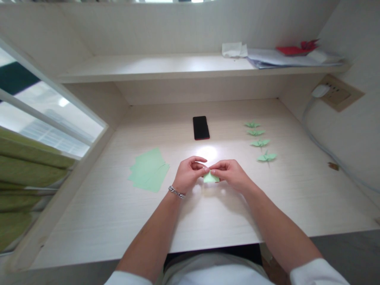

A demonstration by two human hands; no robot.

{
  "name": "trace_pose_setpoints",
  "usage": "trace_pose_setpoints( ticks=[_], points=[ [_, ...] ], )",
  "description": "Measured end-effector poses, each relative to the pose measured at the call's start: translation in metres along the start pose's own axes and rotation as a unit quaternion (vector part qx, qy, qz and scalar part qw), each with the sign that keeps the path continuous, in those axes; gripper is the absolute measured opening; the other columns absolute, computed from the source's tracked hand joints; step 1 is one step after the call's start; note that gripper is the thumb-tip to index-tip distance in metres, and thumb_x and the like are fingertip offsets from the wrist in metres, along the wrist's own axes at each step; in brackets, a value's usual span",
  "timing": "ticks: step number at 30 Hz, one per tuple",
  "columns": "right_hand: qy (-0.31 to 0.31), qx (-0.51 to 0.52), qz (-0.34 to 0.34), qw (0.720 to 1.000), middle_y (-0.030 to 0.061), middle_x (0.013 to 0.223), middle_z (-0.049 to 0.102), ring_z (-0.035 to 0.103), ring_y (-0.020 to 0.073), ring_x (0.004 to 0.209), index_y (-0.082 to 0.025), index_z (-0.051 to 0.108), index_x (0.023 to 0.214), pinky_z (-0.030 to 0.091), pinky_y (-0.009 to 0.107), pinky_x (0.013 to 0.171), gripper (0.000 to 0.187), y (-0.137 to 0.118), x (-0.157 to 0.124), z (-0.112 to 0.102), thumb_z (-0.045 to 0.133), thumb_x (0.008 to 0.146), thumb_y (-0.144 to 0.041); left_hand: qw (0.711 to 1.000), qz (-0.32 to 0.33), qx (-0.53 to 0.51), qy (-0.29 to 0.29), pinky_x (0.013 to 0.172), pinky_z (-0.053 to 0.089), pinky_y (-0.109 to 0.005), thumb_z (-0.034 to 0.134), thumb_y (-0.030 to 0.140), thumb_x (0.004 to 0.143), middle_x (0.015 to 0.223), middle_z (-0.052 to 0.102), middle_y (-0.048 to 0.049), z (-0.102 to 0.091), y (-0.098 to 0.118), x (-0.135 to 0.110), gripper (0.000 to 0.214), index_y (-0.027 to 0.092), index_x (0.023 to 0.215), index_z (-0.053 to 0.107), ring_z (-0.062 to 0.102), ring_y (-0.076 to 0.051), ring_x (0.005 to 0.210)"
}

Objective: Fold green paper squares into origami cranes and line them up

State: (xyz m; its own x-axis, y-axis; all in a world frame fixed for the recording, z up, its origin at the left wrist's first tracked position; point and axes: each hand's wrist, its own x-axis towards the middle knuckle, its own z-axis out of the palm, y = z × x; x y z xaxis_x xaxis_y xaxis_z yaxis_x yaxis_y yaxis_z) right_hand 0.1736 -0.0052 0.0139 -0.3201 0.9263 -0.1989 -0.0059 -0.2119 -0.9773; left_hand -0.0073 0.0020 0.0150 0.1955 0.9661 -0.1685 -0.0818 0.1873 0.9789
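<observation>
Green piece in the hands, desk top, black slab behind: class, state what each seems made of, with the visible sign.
Green piece: thin matte paper, judging by crisp folds. Desk top: pale wood-grain board, probably laminate; faint sheen under the light. Black slab: likely a phone, glossy glass face, red edge.

Pale wood-grain desk point(103, 213). Black phone point(201, 127) flat on it, screen dark. Loose stack of green paper sheets point(148, 170) left of phone, nearer front edge. Row of four green paper cranes point(260, 142) right of phone, running from level with it toward front. Small brown scrap point(333, 166) far right of phone, beyond cranes
</observation>
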Motion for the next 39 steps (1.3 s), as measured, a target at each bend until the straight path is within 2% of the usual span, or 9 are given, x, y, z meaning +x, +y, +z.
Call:
trace_pose_setpoints(
  ticks=[6,11,18,25,28,32,35,39],
  points=[
    [0.005,0.022,0.018,1.000,0.0021,0.065,0.065,0.056,0.0112,0.056,-0.013,0.071,0.085,0.046,0.024,0.053,0.029,0.001,0.000,0.004,0.074,0.065,-0.034,0.999,-0.025,-0.035,0.021,0.057,0.051,-0.027,0.083,0.023,0.054,0.066,0.069,-0.0045,0.001,-0.003,0.002,0.042,0.012,0.089,0.062,0.063,-0.015,0.056],
    [0.001,0.051,0.033,0.998,0.0015,0.064,0.064,0.057,0.0118,0.056,-0.014,0.068,0.083,0.046,0.025,0.053,0.028,0.004,0.002,0.003,0.075,0.064,-0.033,0.999,-0.025,-0.039,0.026,0.057,0.051,-0.028,0.083,0.023,0.054,0.066,0.069,-0.0046,0.002,-0.004,0.002,0.042,0.012,0.089,0.062,0.064,-0.016,0.056],
    [-0.001,0.047,0.021,0.999,-0.0002,0.062,0.062,0.054,0.0102,0.054,-0.014,0.067,0.082,0.045,0.024,0.053,0.025,0.005,0.002,0.004,0.074,0.066,-0.032,0.999,-0.015,-0.028,0.026,0.058,0.050,-0.026,0.082,0.021,0.056,0.066,0.069,-0.0042,0.001,-0.005,0.003,0.040,0.012,0.088,0.061,0.063,-0.014,0.058],
    [0.056,-0.002,-0.022,0.998,-0.0015,0.058,0.060,0.051,0.0101,0.050,-0.015,0.062,0.077,0.039,0.022,0.048,0.028,0.007,0.005,0.007,0.076,0.063,-0.035,0.999,0.028,-0.005,0.039,0.060,0.048,-0.023,0.078,0.022,0.061,0.070,0.068,-0.0034,0.006,-0.008,0.003,0.035,0.013,0.090,0.061,0.063,-0.013,0.063],
    [0.079,-0.030,-0.035,0.996,-0.0014,0.056,0.060,0.051,0.0112,0.050,-0.016,0.061,0.082,0.038,0.023,0.048,0.030,0.008,0.006,0.009,0.074,0.066,-0.038,0.998,0.044,0.019,0.036,0.060,0.048,-0.023,0.075,0.024,0.065,0.070,0.066,-0.0023,0.008,-0.009,0.003,0.033,0.014,0.093,0.061,0.062,-0.013,0.065],
    [0.061,-0.036,-0.030,0.997,-0.0002,0.062,0.062,0.056,0.0131,0.055,-0.017,0.061,0.091,0.043,0.024,0.052,0.031,0.008,0.005,0.010,0.070,0.070,-0.039,0.996,0.066,0.032,0.056,0.056,0.045,-0.021,0.075,0.023,0.066,0.066,0.062,0.0010,0.008,-0.008,0.003,0.034,0.015,0.093,0.057,0.059,-0.011,0.061],
    [0.039,-0.032,-0.022,0.998,0.0016,0.068,0.062,0.057,0.0140,0.060,-0.016,0.062,0.082,0.046,0.026,0.055,0.025,0.009,0.007,0.008,0.065,0.074,-0.040,0.994,0.086,0.036,0.062,0.057,0.044,-0.020,0.074,0.022,0.067,0.067,0.062,0.0015,0.008,-0.009,0.003,0.034,0.017,0.093,0.052,0.059,-0.011,0.061],
    [0.043,-0.148,-0.051,0.987,0.0005,0.065,0.060,0.052,0.0123,0.058,-0.016,0.062,0.072,0.040,0.024,0.054,0.021,0.010,0.008,0.005,0.061,0.077,-0.037,0.995,0.083,0.032,0.037,0.059,0.047,-0.022,0.073,0.021,0.068,0.070,0.064,-0.0001,0.008,-0.012,0.003,0.036,0.018,0.093,0.048,0.061,-0.012,0.063]
  ],
)
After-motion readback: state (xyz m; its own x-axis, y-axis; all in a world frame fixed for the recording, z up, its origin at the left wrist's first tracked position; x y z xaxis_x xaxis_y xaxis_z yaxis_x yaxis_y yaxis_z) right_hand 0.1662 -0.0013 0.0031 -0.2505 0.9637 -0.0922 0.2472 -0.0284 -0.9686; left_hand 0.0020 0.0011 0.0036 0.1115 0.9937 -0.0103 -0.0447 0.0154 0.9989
